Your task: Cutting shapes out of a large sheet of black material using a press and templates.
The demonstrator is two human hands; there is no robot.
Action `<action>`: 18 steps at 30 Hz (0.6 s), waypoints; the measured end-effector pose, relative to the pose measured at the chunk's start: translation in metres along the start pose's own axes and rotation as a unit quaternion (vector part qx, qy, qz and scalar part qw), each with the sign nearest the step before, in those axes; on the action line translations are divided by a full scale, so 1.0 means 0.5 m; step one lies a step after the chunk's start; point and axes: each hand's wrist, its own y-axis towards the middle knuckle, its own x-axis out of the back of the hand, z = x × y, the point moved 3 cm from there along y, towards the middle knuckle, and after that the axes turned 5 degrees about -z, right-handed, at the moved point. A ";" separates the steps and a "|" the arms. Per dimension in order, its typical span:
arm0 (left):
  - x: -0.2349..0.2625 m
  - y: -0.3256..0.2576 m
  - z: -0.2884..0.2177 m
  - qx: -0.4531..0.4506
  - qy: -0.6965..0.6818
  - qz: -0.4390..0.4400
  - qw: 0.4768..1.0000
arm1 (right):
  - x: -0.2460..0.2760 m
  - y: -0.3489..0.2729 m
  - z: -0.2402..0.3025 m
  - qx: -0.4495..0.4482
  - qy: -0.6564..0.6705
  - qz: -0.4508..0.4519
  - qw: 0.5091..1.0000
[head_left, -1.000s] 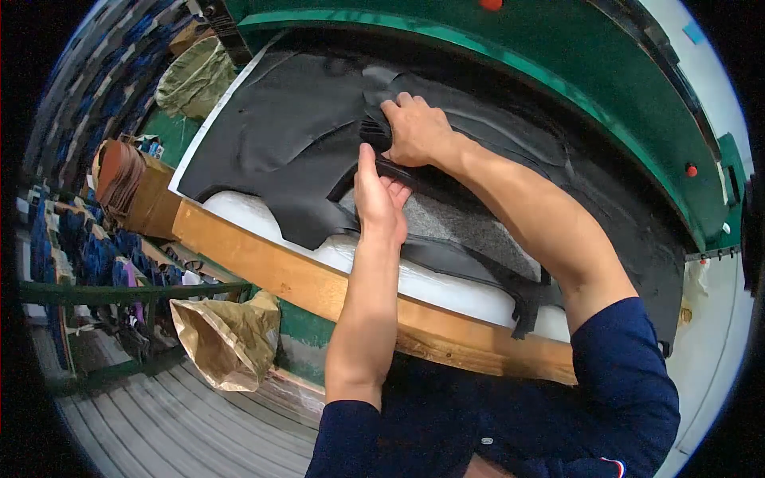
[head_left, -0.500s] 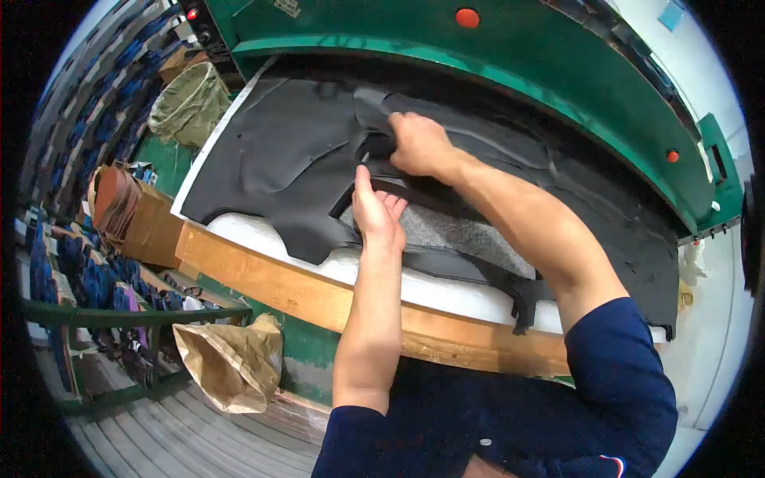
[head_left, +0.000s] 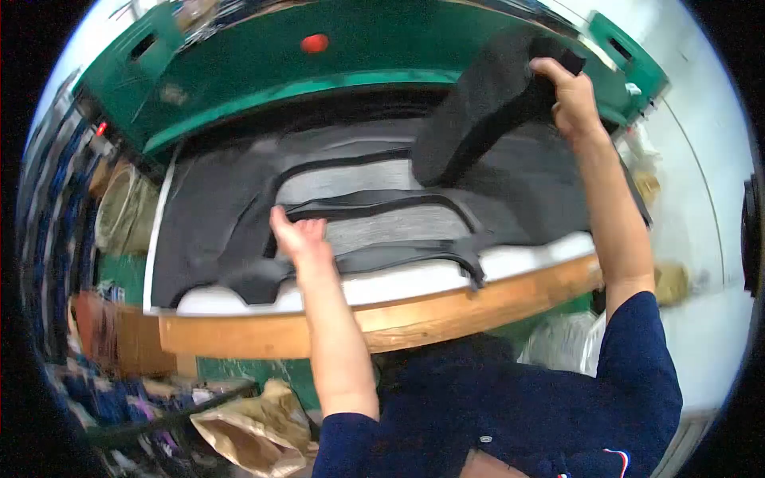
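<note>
My right hand (head_left: 570,99), raised at the right, grips the upper end of a black leather-like piece (head_left: 486,103). The piece hangs curled and tilted, its lower left end above the work surface. Under it lies a black leather-like sheet (head_left: 203,223) with large cut-out gaps and narrow strips between them. A grey surface (head_left: 370,231) shows through the gaps. My left hand (head_left: 304,241) is over the sheet beside the left end of a gap, thumb and fingers apart, holding nothing. Whether it touches the sheet is unclear.
The sheet lies on a white board (head_left: 526,256) with a wooden front edge (head_left: 414,319). Behind it stands a green machine beam (head_left: 382,48) with a red button (head_left: 315,43). At the lower left is a brown paper bag (head_left: 255,434); a pale sack (head_left: 127,211) stands farther left.
My right hand has lifted the black piece off the sheet and moved right, exposing more of the grey surface. My left hand stays over the sheet. The whole view has swung and blurred.
</note>
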 end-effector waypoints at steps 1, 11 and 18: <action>0.007 0.001 -0.009 0.000 0.016 -0.038 0.999 | 0.049 -0.012 0.035 -0.018 -0.007 -0.052 0.998; 0.016 0.055 -0.051 0.000 0.030 0.003 1.000 | 0.646 -0.208 0.349 0.189 0.037 -0.300 0.934; -0.056 -0.098 -0.025 -0.132 0.164 -0.064 0.976 | 1.160 -0.520 0.268 0.193 -0.135 -0.504 0.831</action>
